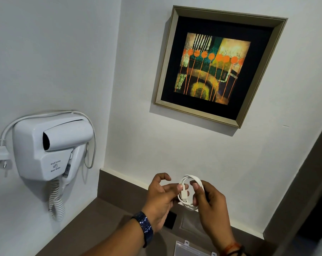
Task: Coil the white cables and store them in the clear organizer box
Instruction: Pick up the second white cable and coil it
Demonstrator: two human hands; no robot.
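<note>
Around: hair dryer (51, 143) at 9 o'clock; clear organizer box (191, 248) at 6.
Cable: white cable (190, 191), round coil.
Fingers: left hand (162, 198) and right hand (210, 204) both pinch it.

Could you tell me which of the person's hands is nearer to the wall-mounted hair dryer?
Left. The left hand is on the hair dryer side of the coiled white cable, pinching it near the plug. The right hand holds the coil's far side, further from the dryer.

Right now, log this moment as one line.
phase: coiling | left hand: pinching plug end | right hand: holding cable loops | box: on counter below, no cable visible inside
</note>
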